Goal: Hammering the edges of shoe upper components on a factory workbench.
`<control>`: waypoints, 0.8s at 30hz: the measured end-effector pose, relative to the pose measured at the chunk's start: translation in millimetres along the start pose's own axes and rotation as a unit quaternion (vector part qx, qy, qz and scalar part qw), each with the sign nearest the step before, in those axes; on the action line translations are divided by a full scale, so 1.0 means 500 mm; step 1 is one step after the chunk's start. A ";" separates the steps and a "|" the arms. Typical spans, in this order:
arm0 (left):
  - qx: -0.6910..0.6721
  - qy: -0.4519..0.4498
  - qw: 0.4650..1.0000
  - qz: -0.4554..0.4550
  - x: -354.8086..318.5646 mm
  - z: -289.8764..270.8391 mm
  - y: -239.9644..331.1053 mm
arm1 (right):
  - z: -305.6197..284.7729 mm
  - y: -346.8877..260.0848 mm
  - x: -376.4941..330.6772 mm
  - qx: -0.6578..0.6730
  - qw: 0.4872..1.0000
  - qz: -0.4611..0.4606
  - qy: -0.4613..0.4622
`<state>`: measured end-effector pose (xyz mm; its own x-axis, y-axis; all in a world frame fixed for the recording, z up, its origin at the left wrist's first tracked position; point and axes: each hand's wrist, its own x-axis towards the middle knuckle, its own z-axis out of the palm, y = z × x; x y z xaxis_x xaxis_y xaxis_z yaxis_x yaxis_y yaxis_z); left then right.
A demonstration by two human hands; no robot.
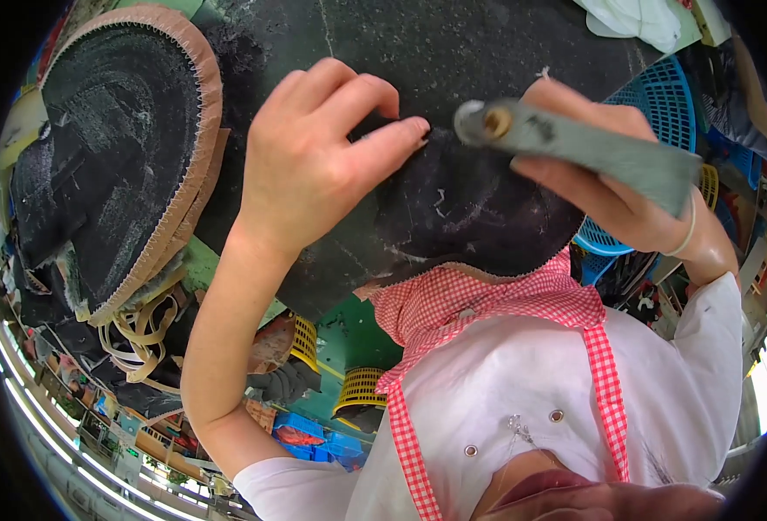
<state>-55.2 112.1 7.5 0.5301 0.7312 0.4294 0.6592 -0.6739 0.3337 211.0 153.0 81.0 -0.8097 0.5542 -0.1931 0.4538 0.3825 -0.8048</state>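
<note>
Right hand (613, 198) grips a blurred grey tool (587, 146) above the black piece (479, 221); left hand (309, 152) curls near it, hold unclear, fingertips partly hidden.

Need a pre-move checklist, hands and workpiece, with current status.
1. Grey, flat, bar-shaped tool held in bare right hand: ok.
2. Bare left hand apart from tool: ok.
3. Left fingertips pinching anything: cannot tell.
4. Tool's blurred tip touching the black, brown-edged flexible sheet: cannot tell.
5. Red-and-white gingham fabric apron clear of sheet's near edge: cannot tell; they meet in view.
6. Black, rounded, brown-edged piece clear of left hand: ok.
</note>
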 end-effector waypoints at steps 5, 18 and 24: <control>0.000 -0.019 0.999 0.046 0.004 -0.003 0.001 | 0.022 0.000 0.011 0.026 0.999 -0.002 0.041; -0.025 0.004 0.992 -0.125 -0.031 0.006 0.044 | 0.005 0.008 0.051 -0.122 0.991 -0.049 0.027; 0.018 0.005 0.984 -0.176 -0.027 -0.010 0.066 | 0.032 0.012 0.020 -0.063 0.996 0.007 -0.064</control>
<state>-43.4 79.7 17.1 0.2610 0.9175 0.3003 0.8200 -0.3749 0.4326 199.6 148.8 65.4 -0.8395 0.4655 -0.2803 0.5027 0.4696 -0.7258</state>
